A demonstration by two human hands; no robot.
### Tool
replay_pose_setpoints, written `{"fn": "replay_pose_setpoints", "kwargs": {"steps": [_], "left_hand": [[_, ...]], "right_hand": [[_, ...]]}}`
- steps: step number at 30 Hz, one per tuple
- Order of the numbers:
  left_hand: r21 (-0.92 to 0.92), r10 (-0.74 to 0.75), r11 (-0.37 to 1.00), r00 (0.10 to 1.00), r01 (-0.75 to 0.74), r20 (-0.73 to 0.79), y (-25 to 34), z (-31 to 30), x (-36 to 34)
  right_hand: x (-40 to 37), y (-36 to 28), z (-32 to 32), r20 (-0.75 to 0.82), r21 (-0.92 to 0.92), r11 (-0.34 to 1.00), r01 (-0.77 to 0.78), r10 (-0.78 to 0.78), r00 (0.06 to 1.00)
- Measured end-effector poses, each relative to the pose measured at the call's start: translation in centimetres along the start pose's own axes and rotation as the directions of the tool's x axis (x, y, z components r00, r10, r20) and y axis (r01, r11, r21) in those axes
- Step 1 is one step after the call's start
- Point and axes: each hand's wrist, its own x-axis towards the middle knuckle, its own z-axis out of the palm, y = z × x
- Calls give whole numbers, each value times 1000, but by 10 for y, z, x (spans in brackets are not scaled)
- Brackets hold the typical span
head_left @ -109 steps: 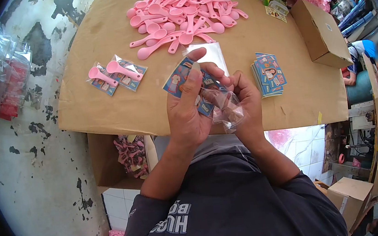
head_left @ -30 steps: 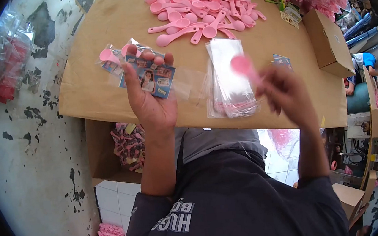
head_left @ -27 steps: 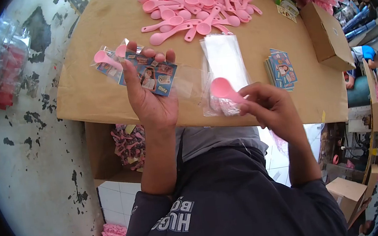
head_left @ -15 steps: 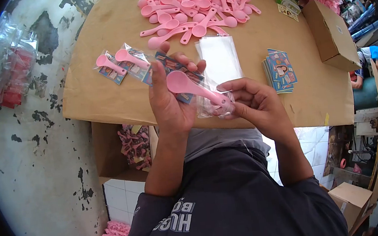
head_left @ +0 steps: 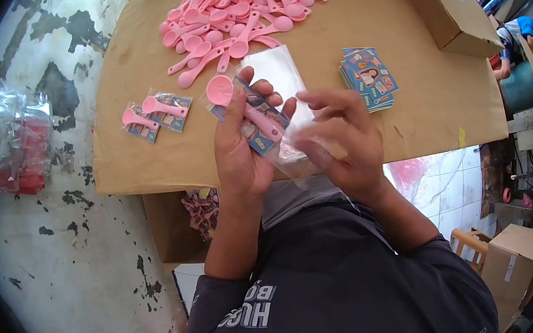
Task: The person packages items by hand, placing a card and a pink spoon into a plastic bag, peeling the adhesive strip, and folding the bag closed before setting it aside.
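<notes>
My left hand [head_left: 239, 153] is closed around a clear plastic bag [head_left: 293, 173] that holds a pink measuring spoon [head_left: 220, 91] and a blue printed card [head_left: 259, 142]. The spoon lies on top of the card, bowl toward the upper left. My right hand [head_left: 348, 141] is at the bag's lower right end, its fingers blurred by motion, so whether it grips the plastic cannot be made out. Behind both hands a stack of clear bags [head_left: 276, 68] lies on the table. To the left rest two packed pink spoons [head_left: 166, 107] on cards.
A large heap of pink spoons [head_left: 231, 14] covers the back of the brown-covered table [head_left: 168, 157]. A stack of printed cards [head_left: 369, 77] sits to the right, with a cardboard box [head_left: 448, 7] beyond it. Another person [head_left: 516, 36] is at the far right.
The spoon has slid along the bag toward its upper left and now lies over the card. My right hand has come off the handle end and lifted its fingers. The view has shifted.
</notes>
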Motion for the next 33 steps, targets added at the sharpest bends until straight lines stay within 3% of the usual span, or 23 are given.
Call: {"fn": "replay_pose_setpoints", "kwargs": {"steps": [1,4,6,8,9,12,14,16,18,20,21,22,24,25,26,28,30,32,33], "left_hand": [[-26,-13,1000,999,12,-34,2,-1,3],[-64,-33,998,998,29,-62,14,-8,8],[-135,-115,985,993,112,-17,19,-3,9],[-133,-141,982,990,137,-18,19,7,6],[-128,-175,977,984,171,-20,17,11,5],[-26,-227,974,974,227,-1,10,19,0],[-39,-258,965,966,258,17,8,15,-4],[43,-283,958,959,284,-33,9,17,-5],[76,-280,957,960,280,-4,17,9,-6],[287,-66,955,996,79,-56,19,11,-1],[350,18,937,999,-1,-44,19,11,-1],[346,15,938,999,0,-40,21,12,-2],[552,-71,834,990,-8,122,26,16,-7],[547,-40,837,994,-24,106,20,16,-7],[545,-43,838,993,-22,106,18,19,-9],[672,-74,734,995,96,-62,19,26,-13],[715,0,698,999,37,-52,12,17,-13],[753,70,658,997,-17,-38,9,14,-14],[798,77,603,996,-5,-51,10,17,-15]], "right_hand": [[3,-7,-14,113,-20,999,36,-34,993],[4,0,-34,156,142,988,63,-85,984],[4,5,-38,100,199,980,28,-48,994],[10,8,-36,49,-84,996,-20,24,998],[17,5,-36,124,-232,973,18,11,992],[26,6,-15,216,-316,936,154,-87,972],[29,9,-7,249,-288,943,169,-96,964],[31,13,-3,235,-96,981,168,-142,961],[39,10,-15,236,-91,980,175,-149,960],[41,10,-30,257,294,955,-47,-32,966],[41,7,-25,173,102,994,-44,25,985],[41,1,-21,173,95,995,-43,26,985],[42,-10,-16,152,309,848,-429,402,903],[37,-3,-13,222,316,817,-483,431,875],[33,-2,-11,220,314,817,-484,433,874],[28,-2,-8,310,325,746,-581,497,811],[26,0,-7,330,304,719,-625,536,777],[24,1,-5,73,202,825,-527,524,848],[26,2,-7,70,198,825,-529,526,847]]}}
